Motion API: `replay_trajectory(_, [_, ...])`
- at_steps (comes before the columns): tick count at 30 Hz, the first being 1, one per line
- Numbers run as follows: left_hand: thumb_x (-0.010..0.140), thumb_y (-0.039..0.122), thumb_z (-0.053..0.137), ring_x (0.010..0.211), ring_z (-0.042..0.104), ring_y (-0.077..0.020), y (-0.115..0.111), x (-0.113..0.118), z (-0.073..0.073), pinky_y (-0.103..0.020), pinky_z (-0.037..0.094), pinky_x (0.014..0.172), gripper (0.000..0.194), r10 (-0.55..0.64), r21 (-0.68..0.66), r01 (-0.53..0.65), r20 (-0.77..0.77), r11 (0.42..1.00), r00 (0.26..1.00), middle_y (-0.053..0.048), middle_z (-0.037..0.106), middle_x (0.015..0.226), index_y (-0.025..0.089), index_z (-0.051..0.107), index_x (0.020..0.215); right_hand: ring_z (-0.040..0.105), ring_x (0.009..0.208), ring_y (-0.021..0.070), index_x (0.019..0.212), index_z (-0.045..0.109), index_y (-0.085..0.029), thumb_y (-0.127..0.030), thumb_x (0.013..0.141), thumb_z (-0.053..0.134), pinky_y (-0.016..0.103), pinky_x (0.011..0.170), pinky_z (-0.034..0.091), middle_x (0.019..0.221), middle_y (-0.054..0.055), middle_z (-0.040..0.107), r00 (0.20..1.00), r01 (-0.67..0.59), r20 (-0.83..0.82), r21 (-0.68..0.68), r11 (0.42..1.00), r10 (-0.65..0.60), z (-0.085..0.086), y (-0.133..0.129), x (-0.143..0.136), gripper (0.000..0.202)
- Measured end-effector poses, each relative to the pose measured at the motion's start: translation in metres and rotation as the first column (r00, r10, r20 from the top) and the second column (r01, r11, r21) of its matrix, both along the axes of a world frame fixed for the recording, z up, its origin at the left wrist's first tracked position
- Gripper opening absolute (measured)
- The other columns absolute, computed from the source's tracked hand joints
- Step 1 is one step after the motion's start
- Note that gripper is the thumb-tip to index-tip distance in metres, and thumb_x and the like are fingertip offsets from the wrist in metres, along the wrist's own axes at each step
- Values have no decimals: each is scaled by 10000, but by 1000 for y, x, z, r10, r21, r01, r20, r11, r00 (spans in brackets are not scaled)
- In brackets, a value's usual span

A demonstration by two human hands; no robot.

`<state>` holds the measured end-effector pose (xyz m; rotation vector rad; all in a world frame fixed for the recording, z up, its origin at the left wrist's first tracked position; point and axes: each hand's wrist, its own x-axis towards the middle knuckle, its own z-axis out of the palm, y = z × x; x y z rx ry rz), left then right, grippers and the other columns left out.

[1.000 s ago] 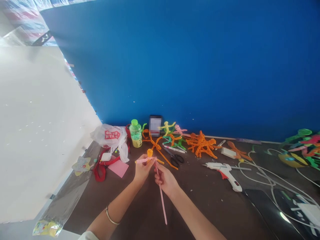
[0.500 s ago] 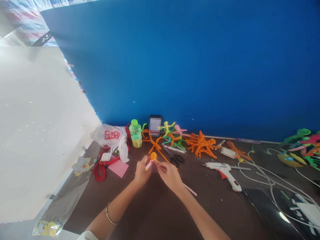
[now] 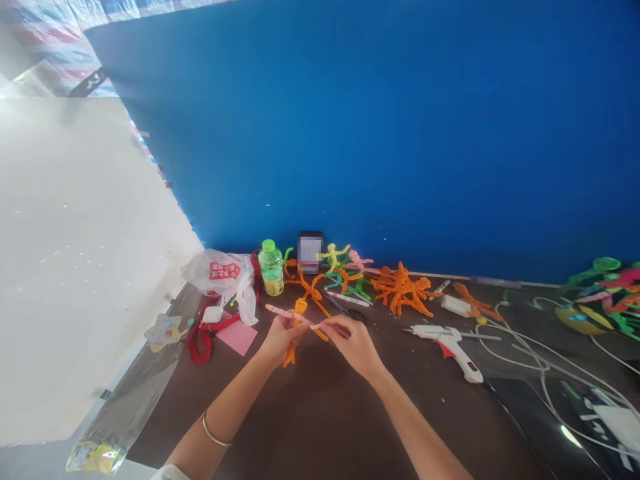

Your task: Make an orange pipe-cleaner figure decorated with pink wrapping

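My left hand is closed around a thin stick wound with a pink pipe cleaner, its yellowish tip pointing up to the left. At the stick's other end, my right hand pinches the pink strand between thumb and fingers. An orange pipe-cleaner figure shows at my left hand, its head above the fingers and its legs below. Whether the left fingers also grip this figure, I cannot tell. Just beyond my right hand lie black scissors, partly covered, and a white marker.
A green-capped bottle and a plastic bag stand at the back left. Several orange pipe-cleaner pieces are heaped behind the right hand. A white glue gun, cables and a dark phone-like slab lie to the right.
The pink-wound stick has swung from pointing down to lying across between my hands. The loose pink tail below my right wrist is out of sight. More of the orange figure shows.
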<state>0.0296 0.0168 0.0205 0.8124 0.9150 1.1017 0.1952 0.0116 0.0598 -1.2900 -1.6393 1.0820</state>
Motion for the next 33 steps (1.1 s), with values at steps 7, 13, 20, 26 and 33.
replay_trajectory(7, [578,380,720,375,163,4,-2,8,3,-164,108,366,339,17,-90,0,183,996,983,101,290,458,117,542,696,357,409,50,743,661,-157,-410,613,669,197,387,214,528,-26,530,892,32,-415,-342,939,-182,-21,-2,-19,285])
replay_trajectory(13, [582,348,724,373,201,3,-3,15,0,-167,153,365,330,178,-33,-175,105,984,978,93,348,467,107,579,755,309,360,31,703,565,-162,-375,575,695,185,360,145,496,-61,465,671,-136,-642,-598,790,-371,-43,-7,-41,281])
replay_trajectory(20, [598,312,702,501,488,-68,-6,17,3,-196,377,493,265,360,132,-344,-117,930,926,36,540,576,152,494,635,305,356,31,666,506,-172,-383,624,642,183,354,138,513,-63,454,698,-142,-601,-649,747,-389,-45,-12,-52,255])
replay_trajectory(26, [638,310,648,603,564,-119,-5,12,3,-221,417,559,175,439,311,-336,-370,889,819,0,612,629,156,565,644,281,363,33,566,515,-154,-391,658,605,200,376,120,474,-57,435,852,-47,-454,-560,827,-260,-44,-12,-47,269])
replay_trajectory(33, [678,341,609,603,561,-124,-3,6,-6,-227,419,560,186,396,361,-235,-480,902,783,2,609,634,160,575,705,418,476,81,524,587,-144,-301,678,588,206,455,274,471,-28,487,981,-11,-186,-306,952,-48,-28,-4,-29,220])
